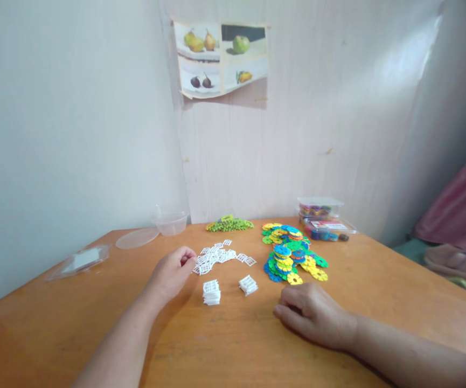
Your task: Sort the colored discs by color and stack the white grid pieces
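The left hand [173, 275], fingertips bunched, is at the left edge of the white pile [216, 257] mid-frame, long axis left-right; the right hand [317, 315] lies curled, lower right. Whether either grips anything, I cannot tell. Below, the left stack [211, 292] sits square, the right stack [249, 285] askew.

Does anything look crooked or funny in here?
Yes, the fruit poster on the wall: its bottom edge curls up toward the right, so it looks loose there. The white pieces by the left hand lie scattered, too.
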A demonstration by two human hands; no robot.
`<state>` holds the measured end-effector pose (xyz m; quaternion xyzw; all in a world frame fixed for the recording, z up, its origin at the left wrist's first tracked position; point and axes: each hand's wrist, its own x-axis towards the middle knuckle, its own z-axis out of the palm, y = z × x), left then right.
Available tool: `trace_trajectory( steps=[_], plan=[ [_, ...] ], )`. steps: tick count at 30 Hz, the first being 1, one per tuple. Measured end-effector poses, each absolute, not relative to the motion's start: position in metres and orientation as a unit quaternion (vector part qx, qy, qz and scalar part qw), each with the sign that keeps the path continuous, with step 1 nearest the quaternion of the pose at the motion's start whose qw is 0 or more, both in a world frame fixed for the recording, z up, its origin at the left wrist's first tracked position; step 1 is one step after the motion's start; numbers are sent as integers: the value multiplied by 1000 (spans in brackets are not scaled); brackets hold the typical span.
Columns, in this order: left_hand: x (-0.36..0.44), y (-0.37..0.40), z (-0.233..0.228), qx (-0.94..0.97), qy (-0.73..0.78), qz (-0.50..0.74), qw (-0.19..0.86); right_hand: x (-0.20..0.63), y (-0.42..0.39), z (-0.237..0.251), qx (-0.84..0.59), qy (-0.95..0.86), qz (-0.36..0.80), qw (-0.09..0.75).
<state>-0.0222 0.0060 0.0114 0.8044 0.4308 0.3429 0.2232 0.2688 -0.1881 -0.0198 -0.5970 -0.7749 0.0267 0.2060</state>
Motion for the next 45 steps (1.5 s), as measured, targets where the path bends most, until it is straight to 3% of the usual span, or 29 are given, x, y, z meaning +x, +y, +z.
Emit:
trace_trajectory(
  steps=[7, 16, 24, 32, 45],
  plan=[
    [-3, 5, 15, 827, 412, 335, 186, 272, -184, -20, -575, -791, 24, 208],
    [66, 0, 59, 942, 304, 141, 14, 276, -183, -21, -550, -797, 47, 245],
    [118, 6, 56, 976, 199, -14, -84, 278, -183, -21, -547, -779, 97, 291],
    [132, 24, 50, 977, 177, -88, -80, 278, -181, -17, -543, -777, 117, 296],
    [153, 46, 47, 972, 193, -125, 55, 278, -178, -12, -554, -781, 139, 253]
  ],
)
